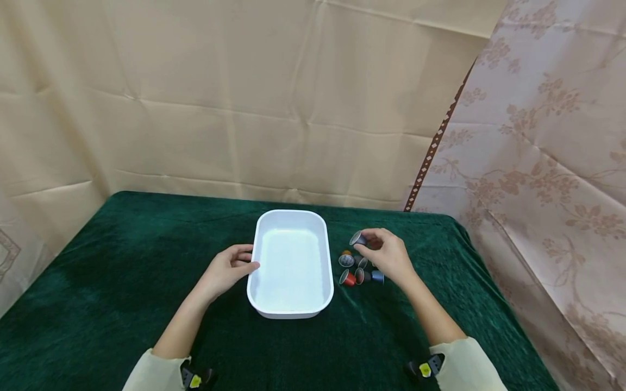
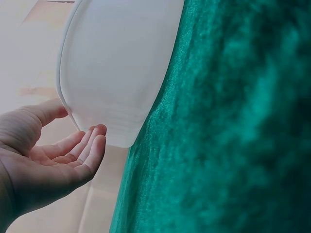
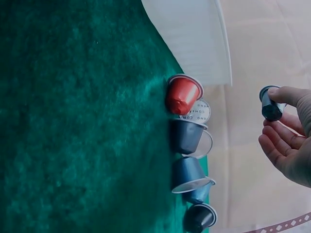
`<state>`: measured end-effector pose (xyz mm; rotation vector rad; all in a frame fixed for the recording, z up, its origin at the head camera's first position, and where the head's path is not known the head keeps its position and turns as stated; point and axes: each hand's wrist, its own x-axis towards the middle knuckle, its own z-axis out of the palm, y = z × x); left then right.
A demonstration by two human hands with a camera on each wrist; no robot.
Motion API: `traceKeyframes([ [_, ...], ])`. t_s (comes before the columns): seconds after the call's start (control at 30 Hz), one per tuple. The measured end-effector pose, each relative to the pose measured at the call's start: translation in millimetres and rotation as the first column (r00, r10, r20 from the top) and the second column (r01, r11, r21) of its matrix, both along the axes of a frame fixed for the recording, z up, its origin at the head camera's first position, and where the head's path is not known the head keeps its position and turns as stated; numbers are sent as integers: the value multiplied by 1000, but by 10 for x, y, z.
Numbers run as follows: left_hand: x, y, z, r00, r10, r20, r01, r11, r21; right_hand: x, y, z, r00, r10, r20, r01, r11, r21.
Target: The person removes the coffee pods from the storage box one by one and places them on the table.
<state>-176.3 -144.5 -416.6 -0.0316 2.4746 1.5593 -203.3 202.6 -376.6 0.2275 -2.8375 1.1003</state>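
A white rectangular tray (image 1: 290,266) stands on the green cloth. My left hand (image 1: 227,271) holds its left side, thumb over the rim and fingertips against the outer wall. Right of the tray, my right hand (image 1: 391,258) pinches a dark blue-grey coffee capsule (image 3: 271,108) between thumb and fingers, raised above the cloth. Below and beside that hand lie several more capsules: a red one (image 1: 349,279), a blue one (image 1: 377,276), a dark one (image 3: 187,136) and one with a printed lid (image 1: 346,260). The hand partly covers the group in the head view.
Green velvet cloth (image 1: 122,282) covers the table, whose far edge runs behind the tray. A beige curtain (image 1: 220,98) hangs beyond it, and a floral curtain (image 1: 552,136) hangs along the right side.
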Motion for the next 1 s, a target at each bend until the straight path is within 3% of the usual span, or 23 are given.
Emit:
traceKeyframes([
  [1.0, 4, 2, 10, 1000, -5, 2, 5, 1000, 4, 82, 218, -111, 999, -42, 21, 42, 999, 22],
])
